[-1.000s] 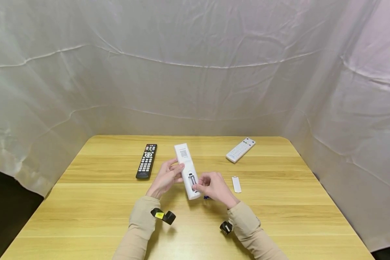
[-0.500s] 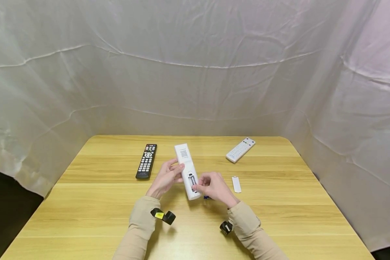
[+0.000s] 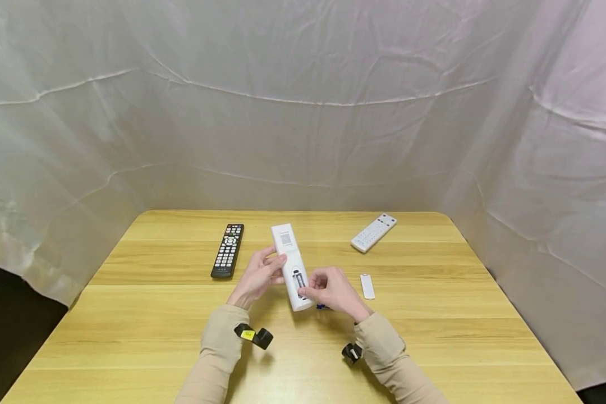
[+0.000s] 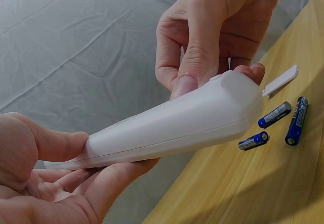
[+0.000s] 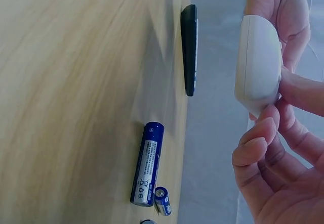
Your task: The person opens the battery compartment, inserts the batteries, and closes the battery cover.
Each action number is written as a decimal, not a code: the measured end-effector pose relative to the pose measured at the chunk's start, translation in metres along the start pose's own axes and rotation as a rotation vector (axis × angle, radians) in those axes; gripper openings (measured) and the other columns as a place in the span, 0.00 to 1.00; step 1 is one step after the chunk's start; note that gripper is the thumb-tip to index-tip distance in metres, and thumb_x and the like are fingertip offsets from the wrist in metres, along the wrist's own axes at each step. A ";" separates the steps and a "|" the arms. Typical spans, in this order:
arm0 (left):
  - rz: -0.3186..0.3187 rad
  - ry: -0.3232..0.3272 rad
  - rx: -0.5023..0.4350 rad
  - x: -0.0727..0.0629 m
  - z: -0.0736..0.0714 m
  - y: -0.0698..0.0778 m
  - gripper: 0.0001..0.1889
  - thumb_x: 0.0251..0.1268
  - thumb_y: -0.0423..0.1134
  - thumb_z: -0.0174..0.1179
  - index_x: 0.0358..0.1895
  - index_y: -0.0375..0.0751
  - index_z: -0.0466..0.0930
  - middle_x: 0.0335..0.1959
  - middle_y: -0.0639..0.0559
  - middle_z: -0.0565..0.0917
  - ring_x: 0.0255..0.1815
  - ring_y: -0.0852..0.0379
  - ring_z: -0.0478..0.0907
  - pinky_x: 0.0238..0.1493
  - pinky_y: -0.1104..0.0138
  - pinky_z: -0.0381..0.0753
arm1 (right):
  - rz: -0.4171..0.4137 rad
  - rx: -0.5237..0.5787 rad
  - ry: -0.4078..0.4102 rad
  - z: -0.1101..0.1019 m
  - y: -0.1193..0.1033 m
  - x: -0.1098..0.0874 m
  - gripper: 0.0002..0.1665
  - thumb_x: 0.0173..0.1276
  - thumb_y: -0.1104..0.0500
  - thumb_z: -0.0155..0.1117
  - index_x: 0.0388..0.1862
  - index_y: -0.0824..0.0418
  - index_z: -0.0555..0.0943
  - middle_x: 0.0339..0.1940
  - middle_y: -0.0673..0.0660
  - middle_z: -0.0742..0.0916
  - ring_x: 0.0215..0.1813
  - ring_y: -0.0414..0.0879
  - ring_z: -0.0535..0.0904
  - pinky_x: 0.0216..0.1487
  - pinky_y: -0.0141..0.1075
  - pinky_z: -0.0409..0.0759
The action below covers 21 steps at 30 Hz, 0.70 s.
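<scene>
A white remote control (image 3: 291, 264) is held tilted above the table, its back with the bare battery compartment (image 3: 300, 284) facing up. A battery shows in the compartment, partly covered by the right thumb. My left hand (image 3: 258, 275) grips the remote by its side, thumb on the back and fingers underneath. At the lower end, my right hand (image 3: 335, 292) has its thumb at the compartment and its fingertips against the remote's edge. Blue batteries (image 4: 297, 120) lie on the table under the right hand. To the right of that hand rests a white battery cover (image 3: 367, 287).
A black remote control (image 3: 228, 251) lies at the left of the wooden table (image 3: 131, 325). Another white remote control (image 3: 374, 233) lies button side up at the back right. A pale curtain (image 3: 303, 140) hangs behind and beside the table.
</scene>
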<state>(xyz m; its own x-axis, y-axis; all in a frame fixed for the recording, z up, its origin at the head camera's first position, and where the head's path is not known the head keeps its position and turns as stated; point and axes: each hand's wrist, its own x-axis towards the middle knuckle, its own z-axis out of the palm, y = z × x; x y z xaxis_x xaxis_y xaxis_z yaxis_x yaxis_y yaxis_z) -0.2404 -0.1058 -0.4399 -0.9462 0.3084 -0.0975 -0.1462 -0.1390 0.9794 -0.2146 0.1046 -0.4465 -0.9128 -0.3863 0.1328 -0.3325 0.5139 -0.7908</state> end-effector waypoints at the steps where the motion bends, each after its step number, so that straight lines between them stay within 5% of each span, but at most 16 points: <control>1: 0.000 0.001 -0.001 0.000 0.000 0.000 0.26 0.79 0.30 0.46 0.76 0.28 0.57 0.60 0.22 0.77 0.42 0.55 0.87 0.45 0.66 0.91 | -0.001 0.004 -0.002 0.000 0.000 0.000 0.17 0.60 0.55 0.76 0.22 0.61 0.78 0.18 0.50 0.81 0.21 0.35 0.71 0.22 0.25 0.69; 9: 0.010 -0.002 -0.006 0.000 0.000 -0.001 0.26 0.79 0.31 0.46 0.75 0.28 0.57 0.60 0.22 0.77 0.43 0.55 0.88 0.46 0.66 0.91 | -0.035 0.065 -0.065 -0.006 0.003 0.000 0.15 0.62 0.56 0.74 0.25 0.63 0.79 0.21 0.53 0.82 0.23 0.35 0.72 0.24 0.24 0.72; 21: 0.007 0.010 -0.014 0.000 0.001 -0.001 0.26 0.79 0.31 0.46 0.75 0.28 0.56 0.61 0.22 0.77 0.42 0.56 0.87 0.46 0.65 0.91 | 0.033 0.134 -0.077 -0.022 0.014 0.002 0.12 0.69 0.56 0.68 0.36 0.67 0.83 0.27 0.68 0.84 0.25 0.41 0.75 0.24 0.31 0.79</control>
<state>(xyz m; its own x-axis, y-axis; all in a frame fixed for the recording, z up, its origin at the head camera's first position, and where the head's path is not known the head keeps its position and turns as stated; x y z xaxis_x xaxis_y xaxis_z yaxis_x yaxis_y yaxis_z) -0.2403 -0.1044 -0.4408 -0.9501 0.2978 -0.0924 -0.1434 -0.1540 0.9776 -0.2264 0.1281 -0.4438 -0.9002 -0.4309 0.0628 -0.2630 0.4230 -0.8671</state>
